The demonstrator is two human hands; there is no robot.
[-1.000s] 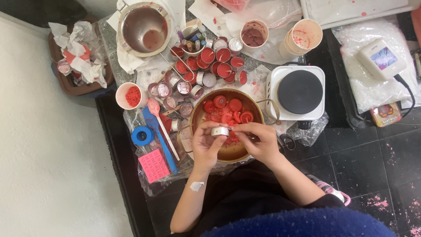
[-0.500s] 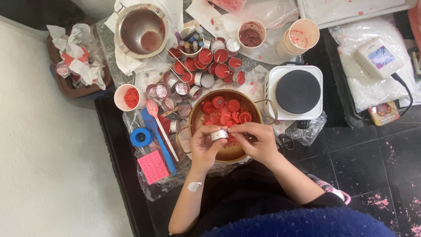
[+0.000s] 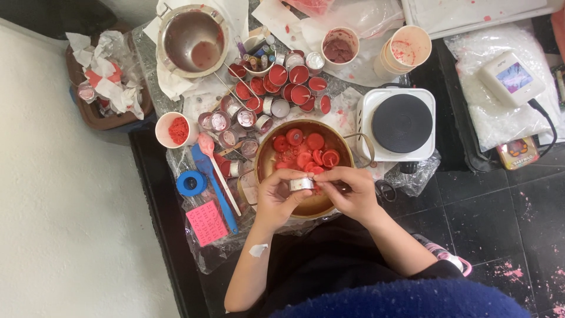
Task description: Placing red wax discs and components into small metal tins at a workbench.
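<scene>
Evidently the left hand (image 3: 275, 197) and right hand (image 3: 352, 193) are together pinching a small metal tealight cup (image 3: 301, 184) over the brass bowl (image 3: 268, 154), working its red wax out. Freeing it probably needs a push from below. More red wax discs (image 3: 306, 150) are lying at twelve o'clock.

Beside the clutter — a hotplate (image 3: 402, 123), blue tape roll (image 3: 191, 183).

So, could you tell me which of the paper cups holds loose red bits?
The white cup at the left, beside the blue tape roll; the two cups at the top hold no loose bits.
</scene>
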